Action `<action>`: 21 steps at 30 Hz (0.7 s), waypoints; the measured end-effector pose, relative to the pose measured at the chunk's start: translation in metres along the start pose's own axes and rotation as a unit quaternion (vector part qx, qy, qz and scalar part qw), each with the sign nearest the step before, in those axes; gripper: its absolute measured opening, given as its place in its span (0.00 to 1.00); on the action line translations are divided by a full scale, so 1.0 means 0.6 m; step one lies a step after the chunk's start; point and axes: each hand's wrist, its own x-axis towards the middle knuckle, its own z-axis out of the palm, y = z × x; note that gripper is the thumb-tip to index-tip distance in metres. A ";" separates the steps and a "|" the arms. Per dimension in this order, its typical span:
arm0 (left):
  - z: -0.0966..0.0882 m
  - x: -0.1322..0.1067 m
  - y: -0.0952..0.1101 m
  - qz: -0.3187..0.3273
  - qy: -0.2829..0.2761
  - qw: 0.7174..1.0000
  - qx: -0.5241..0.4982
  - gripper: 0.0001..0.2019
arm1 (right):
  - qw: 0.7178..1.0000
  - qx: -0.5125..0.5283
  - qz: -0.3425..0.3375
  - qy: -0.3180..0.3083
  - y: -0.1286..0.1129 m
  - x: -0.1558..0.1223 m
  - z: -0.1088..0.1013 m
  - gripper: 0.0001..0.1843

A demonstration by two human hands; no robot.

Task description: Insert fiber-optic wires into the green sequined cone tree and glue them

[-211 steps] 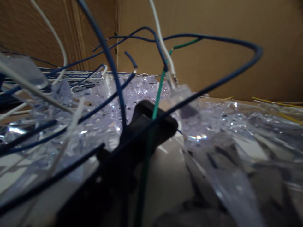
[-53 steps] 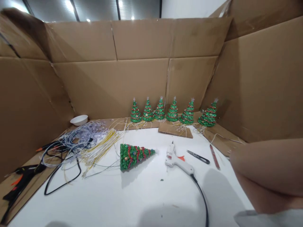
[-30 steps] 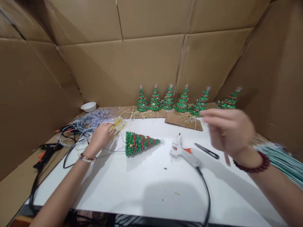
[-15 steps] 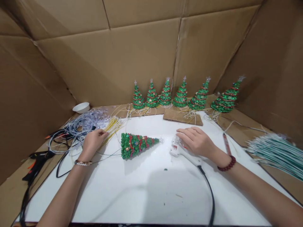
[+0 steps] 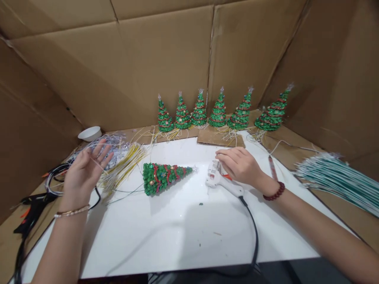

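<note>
We had the lying tree (image 5: 166, 177) on its side mid-surface, base to the L, star tip to the R, w/ thin dark wires (image 5: 127, 192) running off L from its base. Our L hand (image 5: 83, 169) was up in the air L of the tree, palm showing, fingers apart, w/ what looked like a thin pale strand nr the thumb. Our R hand (image 5: 241, 165) was R of the tree, over the white glue gun (image 5: 220, 181); fingers outstretched & close together, but we couldn't tell if they gripped anything. That gun lay just beyond the tree's star, its black cord (image 5: 254, 232) curving down the surface (image 5: 162, 236).

L of the tree we had a yellow-&-white wire bundle (image 5: 124, 161), then a clear plastic pile (image 5: 117, 146) & a white bowl (image 5: 90, 134) farther back. A black glue gun (image 5: 32, 215) sat well L of the tree. Behind the tree, six small trees (image 5: 218, 112) stood in a row along the cardboard wall (image 5: 166, 59). Well R of the tree: a red stick (image 5: 272, 167), then a big green-&-white wire bundle (image 5: 334, 177).
</note>
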 end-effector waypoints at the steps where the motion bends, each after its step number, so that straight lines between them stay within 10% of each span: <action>1: 0.002 -0.003 0.007 -0.002 0.000 1.000 -0.028 0.09 | 1.000 0.000 -0.001 0.002 0.000 0.000 -0.001 0.10; 8: 0.007 -0.007 0.002 -0.003 -0.029 0.991 -0.134 0.03 | 0.996 0.082 -0.007 -0.018 -0.016 0.041 0.005 0.08; 14: 0.014 -0.018 -0.020 -0.064 -0.075 0.985 -0.144 0.05 | 0.955 0.199 -0.023 -0.219 -0.078 0.197 0.057 0.17; 21: 0.011 -0.030 -0.018 -0.075 -0.127 0.980 -0.134 0.08 | 0.893 0.377 0.095 -0.225 -0.145 0.340 0.160 0.10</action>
